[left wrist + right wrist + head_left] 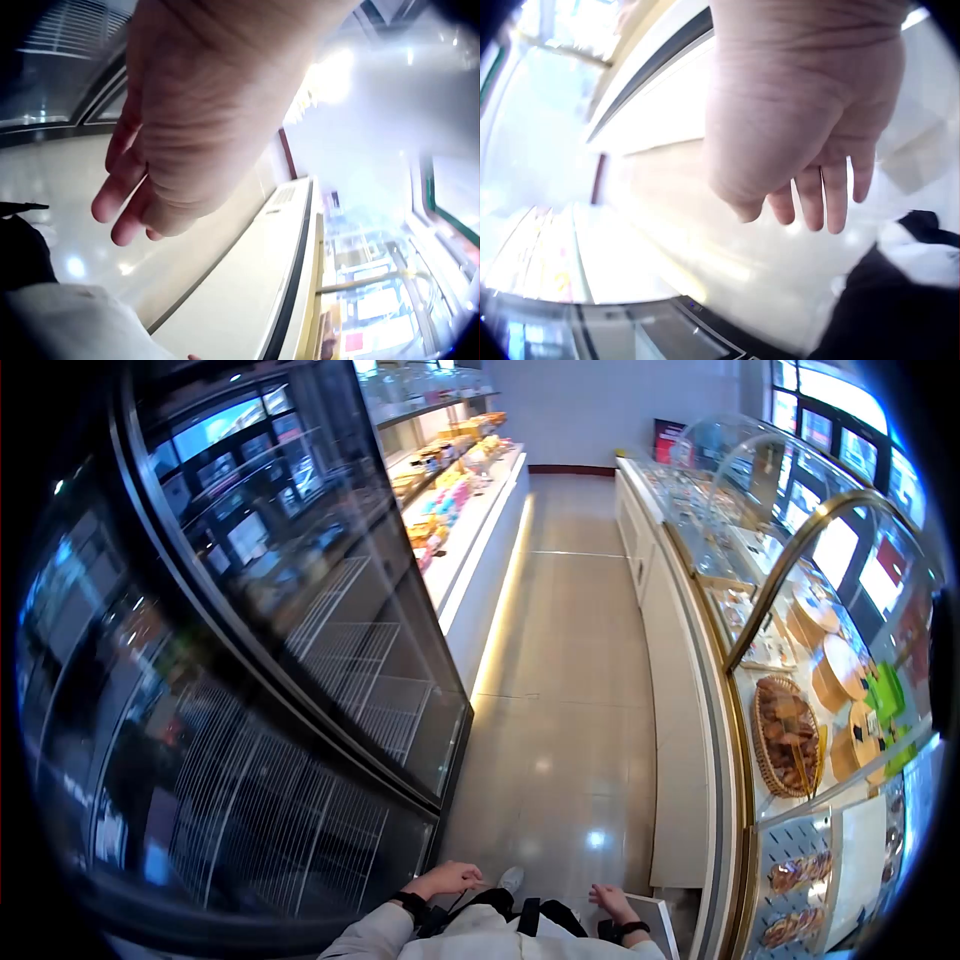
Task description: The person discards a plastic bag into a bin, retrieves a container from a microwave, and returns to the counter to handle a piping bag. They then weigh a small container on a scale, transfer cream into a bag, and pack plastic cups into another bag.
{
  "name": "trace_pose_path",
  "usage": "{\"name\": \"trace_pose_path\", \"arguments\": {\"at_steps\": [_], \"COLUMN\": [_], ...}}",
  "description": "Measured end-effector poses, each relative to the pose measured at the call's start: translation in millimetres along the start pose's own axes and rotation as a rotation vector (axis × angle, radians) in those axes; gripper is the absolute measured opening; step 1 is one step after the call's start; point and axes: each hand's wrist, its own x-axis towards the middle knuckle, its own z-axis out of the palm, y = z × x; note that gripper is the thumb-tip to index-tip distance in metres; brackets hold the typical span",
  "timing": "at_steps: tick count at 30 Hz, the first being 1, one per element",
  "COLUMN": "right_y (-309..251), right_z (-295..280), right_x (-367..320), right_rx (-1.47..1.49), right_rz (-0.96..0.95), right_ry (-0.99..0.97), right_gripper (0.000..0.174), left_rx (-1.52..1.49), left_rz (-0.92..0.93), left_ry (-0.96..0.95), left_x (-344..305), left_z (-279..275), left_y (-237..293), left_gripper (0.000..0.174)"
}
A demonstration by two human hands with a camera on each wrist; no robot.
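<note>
Low in the head view, my left hand point(447, 878) hangs in front of my body with its fingers loosely bent and nothing held. The left wrist view shows its palm side point(202, 135) over the floor, fingers relaxed. A dark glass-doored cabinet point(330, 690) with wire shelves stands nearest to it. My right hand point(613, 903) hangs on the other side, beside the white base of the display counter point(680, 760). In the right wrist view its palm point(795, 112) faces the camera, fingers loosely extended and holding nothing.
A tiled aisle point(560, 660) runs ahead to a far wall point(620, 410). Lit shelves hold bread and colourful packs point(450, 500) on the left. Under curved glass on the right are a wicker basket point(762, 755) of baked goods, round wooden stands point(840, 670) and trays of pastries point(800, 872).
</note>
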Motion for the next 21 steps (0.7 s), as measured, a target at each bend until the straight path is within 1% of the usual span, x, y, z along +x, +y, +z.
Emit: {"name": "trace_pose_path", "arguments": {"at_steps": [1, 3, 4, 5, 6, 7, 9, 10, 11, 12, 13, 14, 15, 16, 17, 19, 20, 21], "right_y": [-42.5, -74.3, -85.7, -88.0, -82.3, -83.5, -54.6, -18.1, 9.9, 21.9, -11.0, 22.0, 45.3, 61.7, 56.9, 41.9, 54.9, 77.5], "right_z": [-0.2, -14.4, -25.2, -38.1, -56.0, -66.3, -92.1, -113.2, -130.2, -127.3, -84.5, -71.3, -51.5, -33.7, 9.1, 118.4, 167.6, 205.0], "right_x": [7.9, 34.4, 41.3, 55.0, 76.3, 79.3, 108.4, 137.8, 149.8, 155.8, 97.8, 124.9, 135.7, 148.6, 122.0, 54.3, 58.5, 68.2], "right_rx": [-0.167, 0.022, 0.132, 0.139, 0.03, -0.045, -0.367, -0.664, -1.187, -1.691, -1.3, -1.435, -1.568, -1.589, -1.611, -1.781, -2.023, -2.212], "right_rz": [-0.13, -0.175, -0.105, -0.029, 0.02, 0.015, -0.046, -0.15, -0.214, -0.293, -0.191, -0.072, 0.039, 0.026, 0.017, -0.096, -0.395, -0.703], "right_ry": [-0.001, 0.018, -0.004, 0.014, 0.03, 0.098, 0.219, 0.264, 0.091, -0.089, -0.025, -0.113, -0.218, -0.248, -0.278, -0.234, -0.574, -0.951], "right_gripper": [0.039, 0.046, 0.05, 0.045, 0.04, 0.038, 0.027, 0.021, 0.018, 0.016, 0.027, 0.029, 0.03, 0.032, 0.034, 0.032, 0.024, 0.021], "left_rx": [-0.027, -0.201, -0.353, -0.366, -0.51, -0.674, -0.781, -0.625, -0.67, -0.576, -0.468, -0.716, -0.97, -1.065, -1.091, -1.248, -1.25, -1.284], "left_rz": [-0.008, -0.067, -0.102, -0.199, -0.25, -0.3, -0.217, -0.186, -0.218, -0.403, -0.584, -0.641, -0.686, -0.653, -0.663, -0.777, -0.779, -0.811], "left_ry": [0.046, 0.222, 0.287, 0.319, 0.364, 0.411, 0.539, 0.708, 0.746, 0.839, 0.92, 1.029, 1.131, 1.336, 1.36, 1.634, 1.692, 1.717], "left_x": [-21.6, -66.6, -79.6, -115.5, -135.4, -159.0, -202.5, -225.9, -252.9, -280.7, -306.3, -328.3, -348.2, -363.9, -380.6, -415.5, -431.9, -443.7], "left_z": [8.9, 28.0, 51.1, 54.9, 72.4, 102.6, 175.4, 220.2, 254.5, 281.1, 299.0, 322.9, 351.8, 384.5, 408.4, 458.7, 482.3, 517.3], "left_y": [-0.5, -4.5, -36.0, -16.6, -33.1, -57.8, -115.7, -140.7, -141.1, -139.9, -136.8, -137.0, -136.8, -141.6, -143.9, -146.1, -151.2, -157.5], "left_gripper": [0.025, 0.027, 0.029, 0.03, 0.03, 0.031, 0.033, 0.031, 0.031, 0.029, 0.027, 0.026, 0.024, 0.022, 0.022, 0.024, 0.028, 0.028]}}
